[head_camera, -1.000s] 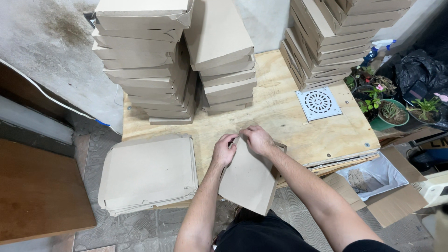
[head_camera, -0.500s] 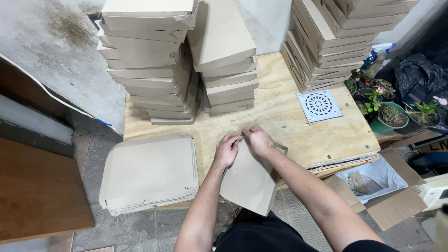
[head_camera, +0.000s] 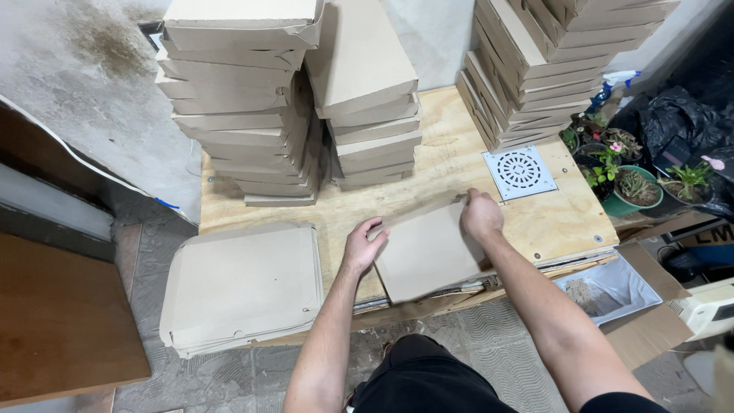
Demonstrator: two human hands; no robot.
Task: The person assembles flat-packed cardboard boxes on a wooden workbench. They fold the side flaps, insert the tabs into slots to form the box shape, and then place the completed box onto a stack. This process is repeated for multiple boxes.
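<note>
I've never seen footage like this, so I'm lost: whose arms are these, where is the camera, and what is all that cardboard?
The camera sits on a person's head and looks down, so the two bare arms are that person's own. There is no machine. The left hand and right hand each hold an edge of one flat cardboard sheet lying on a plywood table. Behind it stand stacks of folded boxes. A pile of flat sheets lies to the left. A white round-patterned grate rests on the table, with potted plants beside it.
</note>
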